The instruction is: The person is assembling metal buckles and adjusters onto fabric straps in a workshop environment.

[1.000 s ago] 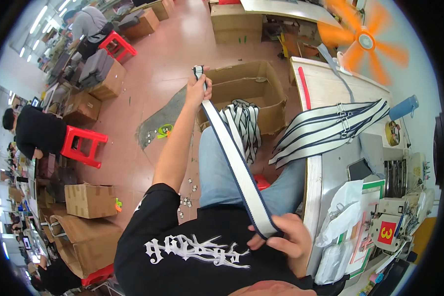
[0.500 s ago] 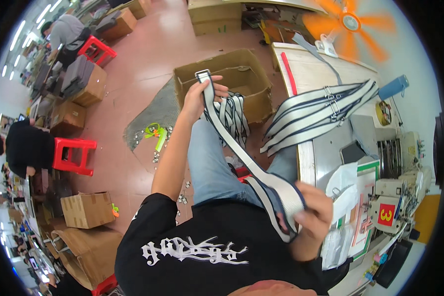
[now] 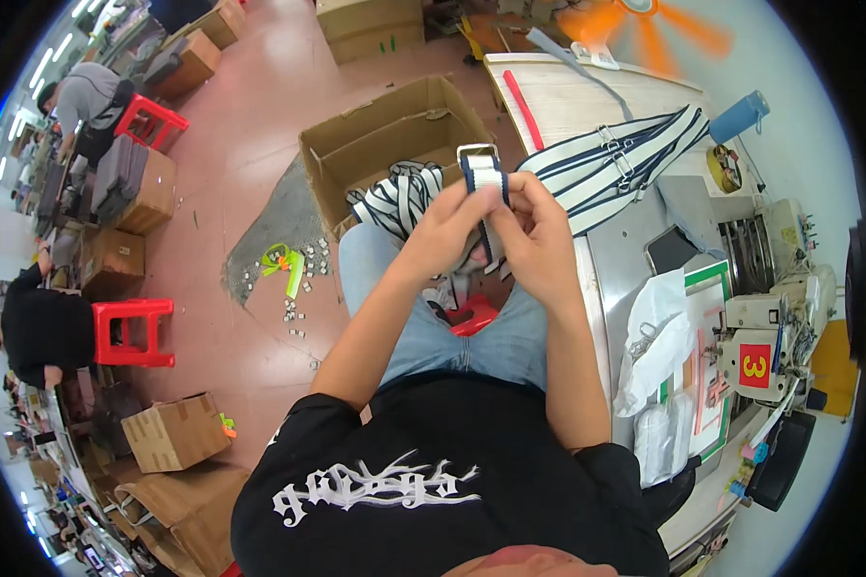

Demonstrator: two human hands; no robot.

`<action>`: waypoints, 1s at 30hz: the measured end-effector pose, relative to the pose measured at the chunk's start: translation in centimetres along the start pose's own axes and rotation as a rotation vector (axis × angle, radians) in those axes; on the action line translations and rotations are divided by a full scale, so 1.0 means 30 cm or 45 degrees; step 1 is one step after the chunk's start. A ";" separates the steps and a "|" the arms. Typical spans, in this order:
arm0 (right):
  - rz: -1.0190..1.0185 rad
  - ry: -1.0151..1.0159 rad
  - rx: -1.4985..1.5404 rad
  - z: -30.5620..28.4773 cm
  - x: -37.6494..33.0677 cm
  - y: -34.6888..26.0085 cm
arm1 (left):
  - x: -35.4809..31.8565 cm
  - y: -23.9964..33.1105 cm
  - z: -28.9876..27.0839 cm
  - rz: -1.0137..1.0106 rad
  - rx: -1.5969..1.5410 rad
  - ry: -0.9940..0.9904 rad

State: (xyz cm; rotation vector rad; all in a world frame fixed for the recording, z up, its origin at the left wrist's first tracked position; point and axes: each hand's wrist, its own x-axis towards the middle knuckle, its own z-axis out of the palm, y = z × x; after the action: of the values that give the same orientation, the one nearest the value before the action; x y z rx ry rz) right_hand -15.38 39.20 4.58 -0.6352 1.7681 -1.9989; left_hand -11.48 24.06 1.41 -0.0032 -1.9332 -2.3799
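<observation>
Above my lap, my left hand (image 3: 445,229) and my right hand (image 3: 541,238) meet on one white strap (image 3: 488,179) with dark blue edges. Fingers and thumbs of both hands pinch it just below a rectangular metal buckle (image 3: 477,149), which points away from me. Beneath the hands, part of the strap hangs down, mostly hidden by them. Several similar straps (image 3: 409,197) lie heaped at the open cardboard box (image 3: 375,127) ahead of my knees. More white straps (image 3: 625,159) with metal buckles are spread over the table to the right.
Right of me, the table (image 3: 601,258) bears a phone (image 3: 672,248), white plastic bags (image 3: 650,337), a red strip (image 3: 522,111) and a sewing machine (image 3: 755,346). An orange fan (image 3: 635,10) spins beyond. Small metal pieces (image 3: 308,274) litter the floor at left, near red stools (image 3: 133,332) and seated people.
My right hand has come up from the lower right to join the left at the buckle end. The strap, stretched out before, is now gathered between both hands. The view has shifted.
</observation>
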 end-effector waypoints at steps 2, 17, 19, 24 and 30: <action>-0.055 0.141 0.077 0.028 -0.009 0.053 | 0.006 0.018 0.014 -0.209 -0.060 0.137; 0.524 -0.458 0.311 -0.375 -0.791 -0.074 | 0.439 -0.268 -0.965 0.163 -0.462 0.916; 0.349 -0.396 0.460 -0.388 -0.832 -0.120 | 0.438 -0.336 -0.939 0.121 -0.378 1.018; 0.037 -0.787 0.939 -0.410 -0.743 -0.090 | 0.361 -0.384 -0.654 0.025 -0.301 0.699; 0.280 0.022 0.129 -0.171 -0.459 -0.030 | 0.159 -0.346 -0.211 -0.090 -0.179 0.044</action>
State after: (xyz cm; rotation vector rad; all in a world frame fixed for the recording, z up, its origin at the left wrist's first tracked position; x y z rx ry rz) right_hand -7.06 51.32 3.93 -0.3748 1.6550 -1.9327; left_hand -16.57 19.70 -9.81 0.0989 -1.7760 -2.5389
